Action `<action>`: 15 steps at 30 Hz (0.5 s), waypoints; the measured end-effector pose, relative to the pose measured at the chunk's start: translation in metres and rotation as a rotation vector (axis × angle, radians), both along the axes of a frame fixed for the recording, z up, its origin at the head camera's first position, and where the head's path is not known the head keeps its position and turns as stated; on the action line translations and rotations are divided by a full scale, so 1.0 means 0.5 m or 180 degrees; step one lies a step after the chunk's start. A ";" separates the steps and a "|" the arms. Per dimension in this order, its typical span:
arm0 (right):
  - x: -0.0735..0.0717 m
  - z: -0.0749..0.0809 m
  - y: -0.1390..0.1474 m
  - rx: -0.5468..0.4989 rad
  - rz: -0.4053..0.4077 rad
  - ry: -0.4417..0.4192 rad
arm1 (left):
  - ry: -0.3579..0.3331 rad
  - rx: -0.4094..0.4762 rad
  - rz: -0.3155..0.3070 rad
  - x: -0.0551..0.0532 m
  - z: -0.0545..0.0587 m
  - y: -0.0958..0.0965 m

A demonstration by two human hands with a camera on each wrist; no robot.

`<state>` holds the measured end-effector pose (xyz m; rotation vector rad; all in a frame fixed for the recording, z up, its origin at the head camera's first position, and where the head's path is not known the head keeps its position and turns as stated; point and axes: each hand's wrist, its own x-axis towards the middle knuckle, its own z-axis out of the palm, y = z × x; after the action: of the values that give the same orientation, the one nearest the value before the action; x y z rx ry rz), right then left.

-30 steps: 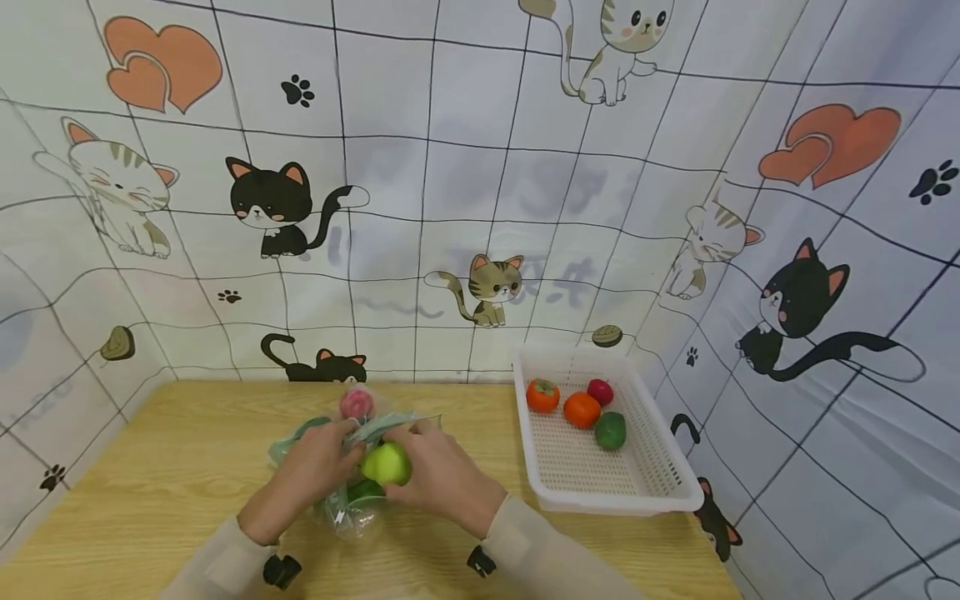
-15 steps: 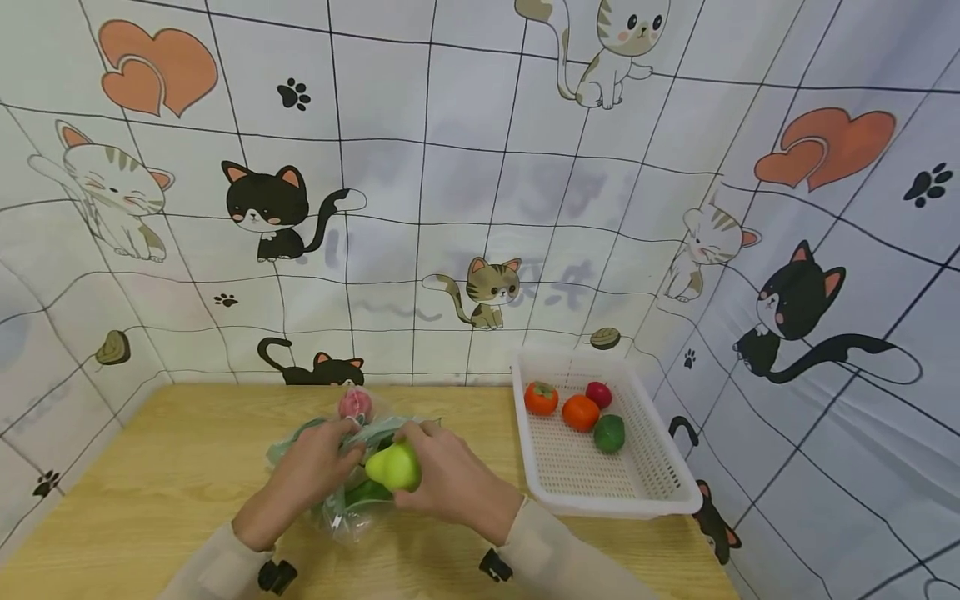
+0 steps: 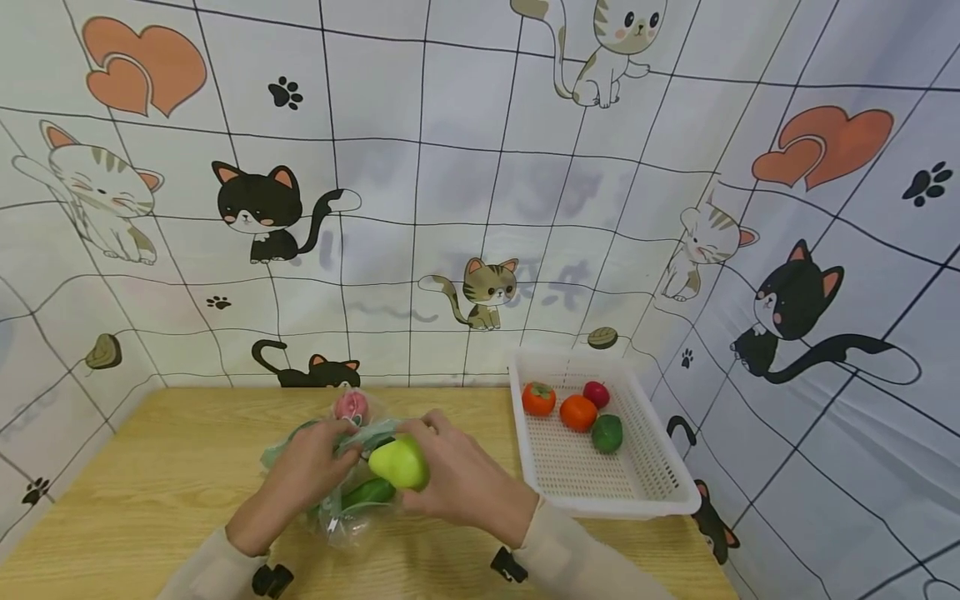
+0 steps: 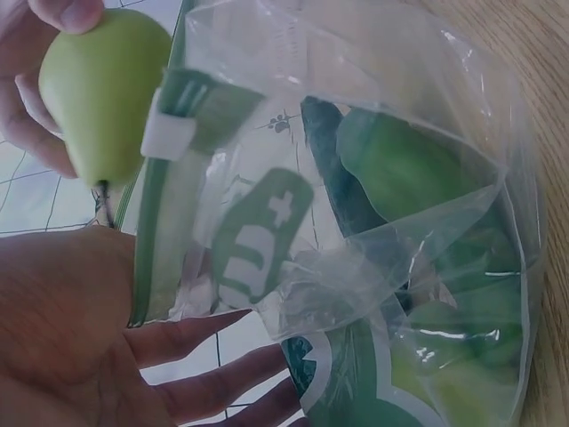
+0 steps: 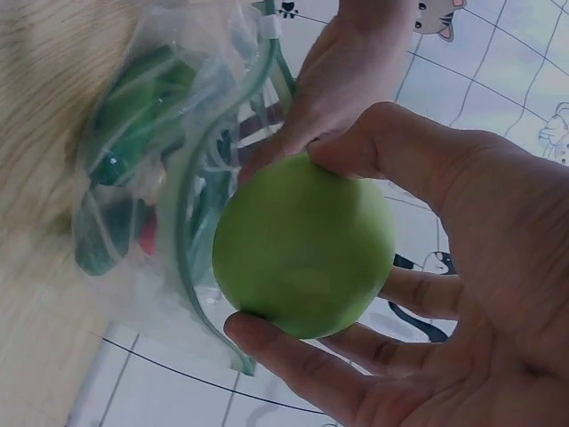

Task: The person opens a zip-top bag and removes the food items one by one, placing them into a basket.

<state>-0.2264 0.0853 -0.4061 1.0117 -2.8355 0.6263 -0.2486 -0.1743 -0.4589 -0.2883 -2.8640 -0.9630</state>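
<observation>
A green pear (image 3: 399, 463) is gripped by my right hand (image 3: 468, 475), thumb on one side and fingers on the other, just outside the bag's mouth. My left hand (image 3: 303, 475) holds the rim of a clear zip bag (image 4: 427, 53) with a green seal strip and white slider. In the left wrist view the pear hangs stem down beside that strip. Inside the bag lie several green vegetables (image 4: 400, 165), blurred by the plastic; their kinds are hard to tell. A pink round thing (image 3: 352, 406) shows at the bag's far end.
To the right stands a white perforated basket (image 3: 528, 467). In it are a persimmon (image 3: 538, 399), an orange fruit (image 3: 578, 413), a small red one (image 3: 596, 394) and a dark green one (image 3: 607, 434). A cat-print curtain (image 3: 390, 275) borders the wooden table (image 3: 180, 467).
The right hand has drawn the pear a little to the right, away from the bag's mouth. More of the green vegetable beneath it shows. The left hand keeps its hold on the bag.
</observation>
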 end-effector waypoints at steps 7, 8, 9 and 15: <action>0.001 0.026 0.016 -0.0056 -0.0045 0.0031 | 0.0024 0.0020 0.0019 0.004 0.000 0.000; 0.000 0.029 0.020 -0.0074 -0.0046 0.0034 | 0.0023 0.0035 0.0019 0.004 0.000 0.000; -0.002 0.032 0.024 -0.0084 -0.0051 0.0029 | 0.0020 0.0049 0.0017 0.005 0.000 0.000; -0.018 0.050 0.050 -0.0128 -0.0096 0.0040 | 0.0032 0.0065 0.0011 0.009 0.000 0.001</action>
<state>-0.2352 0.1104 -0.3811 0.9613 -2.8097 0.6686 -0.2439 -0.1740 -0.4588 -0.2853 -2.8430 -0.9867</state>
